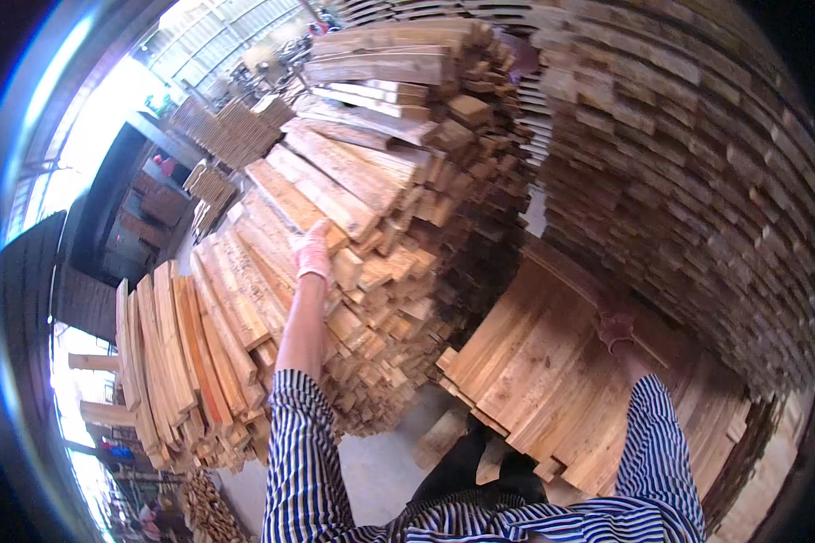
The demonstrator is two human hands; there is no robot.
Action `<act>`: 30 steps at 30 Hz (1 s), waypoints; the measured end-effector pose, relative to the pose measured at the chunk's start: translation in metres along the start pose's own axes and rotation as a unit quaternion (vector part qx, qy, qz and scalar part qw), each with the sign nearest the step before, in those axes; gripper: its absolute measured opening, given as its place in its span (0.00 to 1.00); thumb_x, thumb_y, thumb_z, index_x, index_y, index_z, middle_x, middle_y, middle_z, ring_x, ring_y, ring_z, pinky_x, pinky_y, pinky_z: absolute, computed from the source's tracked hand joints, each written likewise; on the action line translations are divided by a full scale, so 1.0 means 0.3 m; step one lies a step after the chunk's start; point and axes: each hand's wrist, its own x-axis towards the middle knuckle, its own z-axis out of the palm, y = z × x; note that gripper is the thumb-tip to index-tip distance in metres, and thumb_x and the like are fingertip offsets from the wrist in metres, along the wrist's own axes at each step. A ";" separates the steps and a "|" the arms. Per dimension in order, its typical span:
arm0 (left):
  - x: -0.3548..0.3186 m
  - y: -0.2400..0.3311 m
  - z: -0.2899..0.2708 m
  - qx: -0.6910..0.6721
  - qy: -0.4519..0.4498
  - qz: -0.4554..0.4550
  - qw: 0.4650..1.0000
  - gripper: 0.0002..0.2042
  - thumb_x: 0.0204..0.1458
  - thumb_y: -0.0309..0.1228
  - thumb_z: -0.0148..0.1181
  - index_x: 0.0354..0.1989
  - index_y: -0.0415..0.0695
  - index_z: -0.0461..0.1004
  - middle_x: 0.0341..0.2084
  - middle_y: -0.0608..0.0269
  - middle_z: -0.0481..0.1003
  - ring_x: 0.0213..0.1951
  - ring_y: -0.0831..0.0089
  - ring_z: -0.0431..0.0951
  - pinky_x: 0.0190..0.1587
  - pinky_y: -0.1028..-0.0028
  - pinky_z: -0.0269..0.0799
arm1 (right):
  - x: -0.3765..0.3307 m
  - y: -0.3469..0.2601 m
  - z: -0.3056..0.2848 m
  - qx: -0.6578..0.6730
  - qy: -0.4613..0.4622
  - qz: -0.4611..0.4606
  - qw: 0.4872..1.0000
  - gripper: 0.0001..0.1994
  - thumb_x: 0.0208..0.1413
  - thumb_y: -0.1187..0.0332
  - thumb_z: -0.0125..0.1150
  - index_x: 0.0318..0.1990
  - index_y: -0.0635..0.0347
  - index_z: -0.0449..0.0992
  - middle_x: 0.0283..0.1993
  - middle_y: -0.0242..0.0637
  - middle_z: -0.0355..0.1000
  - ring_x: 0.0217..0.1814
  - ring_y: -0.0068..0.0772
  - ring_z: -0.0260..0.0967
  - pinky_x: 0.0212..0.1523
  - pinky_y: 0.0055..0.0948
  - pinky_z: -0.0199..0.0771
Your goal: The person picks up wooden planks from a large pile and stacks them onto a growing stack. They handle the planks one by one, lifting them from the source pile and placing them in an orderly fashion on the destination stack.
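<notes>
My left hand (312,252), in a pinkish glove, is at the near end of a pale wooden plank (281,196) on top of the big pile on the left. Its fingers close over that end. My right hand (617,330), also gloved, reaches to a darker board (566,276) along the far side of a low, flat stack of boards (525,357) on the right. Shadow and blur hide how its fingers lie. The left pile of planks (335,167) shows many uneven cut ends facing the flat stack.
A tall wall of stacked timber (670,172) rises on the right, beyond the flat stack. Concrete floor (385,466) shows between the left pile and my legs. Smaller stacks of boards (231,134) stand farther back at the left, near a bright opening.
</notes>
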 end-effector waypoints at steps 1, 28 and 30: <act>-0.039 0.028 0.076 -0.077 -0.036 -0.005 0.996 0.30 0.48 0.45 0.70 0.55 0.35 0.76 0.51 0.53 0.77 0.50 0.61 0.75 0.55 0.63 0.71 | 0.026 -0.022 -0.029 0.021 -0.037 0.028 0.999 0.34 0.67 0.52 0.53 0.76 0.50 0.54 0.76 0.55 0.54 0.77 0.57 0.53 0.74 0.50 0.59; 0.109 -0.244 -0.157 -0.516 -0.201 -0.208 0.807 0.21 0.57 0.40 0.66 0.58 0.50 0.74 0.51 0.65 0.79 0.55 0.65 0.77 0.56 0.55 0.74 | 0.753 -1.590 -0.721 0.013 -0.116 -0.160 0.980 0.47 0.43 0.59 0.69 0.76 0.40 0.57 0.72 0.59 0.56 0.70 0.56 0.64 0.67 0.44 0.69; 0.087 -0.199 -0.145 -0.466 -0.208 -0.245 0.824 0.24 0.56 0.39 0.67 0.61 0.51 0.72 0.55 0.64 0.76 0.56 0.65 0.75 0.57 0.53 0.72 | 0.746 -1.572 -0.747 0.063 -0.144 -0.123 0.980 0.48 0.39 0.66 0.66 0.74 0.39 0.59 0.71 0.59 0.56 0.69 0.60 0.63 0.66 0.46 0.69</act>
